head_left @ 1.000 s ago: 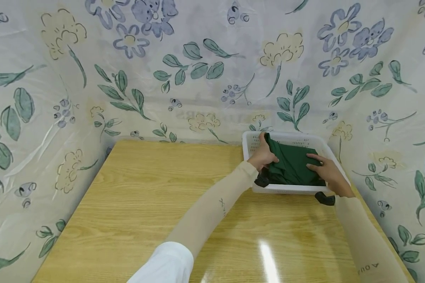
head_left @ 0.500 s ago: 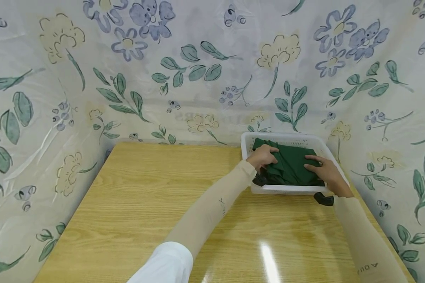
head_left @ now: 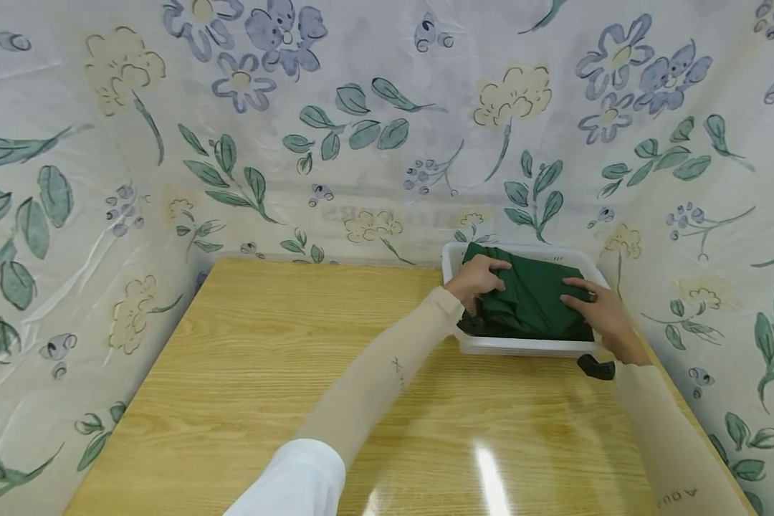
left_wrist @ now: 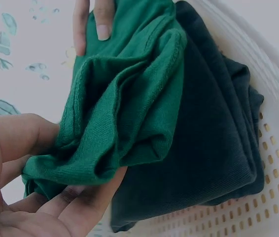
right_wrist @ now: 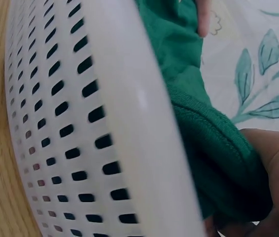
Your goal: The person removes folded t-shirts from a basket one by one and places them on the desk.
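Observation:
A folded green garment (head_left: 542, 294) with stitched hems lies at the top of a white plastic basket (head_left: 529, 345). At its left end, my left hand (head_left: 480, 278) grips the folds, with the thumb on one side and fingers beneath in the left wrist view. My right hand (head_left: 603, 315) holds the right end, its thumb and fingers around the folded edge (right_wrist: 228, 148). Under the green garment, the left wrist view shows folded dark cloth (left_wrist: 198, 133) in the basket. Some fingertips are hidden by the fabric.
The basket stands at the back right of a wooden table (head_left: 284, 358), close to the flower-patterned sheet (head_left: 361, 172) behind it. Its perforated wall (right_wrist: 65, 128) rises beside the right hand. Black wrist mounts (head_left: 596, 367) sit by both hands.
One second ago my left hand pulled up the garment's back left corner. The hand then came down over the left end, and that end now sits slightly higher. The right hand stays at its end.

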A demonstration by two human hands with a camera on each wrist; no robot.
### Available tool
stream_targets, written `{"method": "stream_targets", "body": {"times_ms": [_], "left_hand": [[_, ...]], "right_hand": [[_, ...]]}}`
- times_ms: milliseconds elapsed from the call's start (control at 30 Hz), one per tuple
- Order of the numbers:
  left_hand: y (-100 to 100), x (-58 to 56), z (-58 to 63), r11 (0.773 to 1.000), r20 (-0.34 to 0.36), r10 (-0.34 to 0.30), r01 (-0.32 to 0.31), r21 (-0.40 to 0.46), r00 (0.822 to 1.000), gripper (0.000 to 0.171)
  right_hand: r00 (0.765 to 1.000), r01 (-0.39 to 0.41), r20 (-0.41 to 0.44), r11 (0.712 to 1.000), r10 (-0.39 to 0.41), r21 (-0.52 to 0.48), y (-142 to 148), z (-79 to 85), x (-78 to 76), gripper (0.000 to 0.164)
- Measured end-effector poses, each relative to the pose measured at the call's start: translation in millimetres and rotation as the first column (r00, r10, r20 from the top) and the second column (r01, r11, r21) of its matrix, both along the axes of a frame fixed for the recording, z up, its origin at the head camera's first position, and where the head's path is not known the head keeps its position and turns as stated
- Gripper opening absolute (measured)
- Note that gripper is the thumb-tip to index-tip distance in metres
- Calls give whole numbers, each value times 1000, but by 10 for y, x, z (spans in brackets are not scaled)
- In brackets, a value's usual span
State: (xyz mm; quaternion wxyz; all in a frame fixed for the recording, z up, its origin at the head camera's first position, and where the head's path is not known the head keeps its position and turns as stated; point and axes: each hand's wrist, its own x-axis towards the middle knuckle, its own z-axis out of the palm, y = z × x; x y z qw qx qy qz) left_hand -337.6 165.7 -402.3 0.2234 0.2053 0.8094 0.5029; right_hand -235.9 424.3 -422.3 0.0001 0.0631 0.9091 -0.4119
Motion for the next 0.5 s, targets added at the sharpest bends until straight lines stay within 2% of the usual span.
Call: {"method": "stream_targets", "body": {"times_ms": [133,500], "left_hand": [[-79,-4,90,999,12,-17,17,45,1000,50],[-386,14,274,994,-31,-50,53,97,998,50]], "right_hand": [[999,6,-35,1000,-6,7,-49,82,21,63],[990,-3,-143,1000,0,-22,-220,236,29,59]]}}
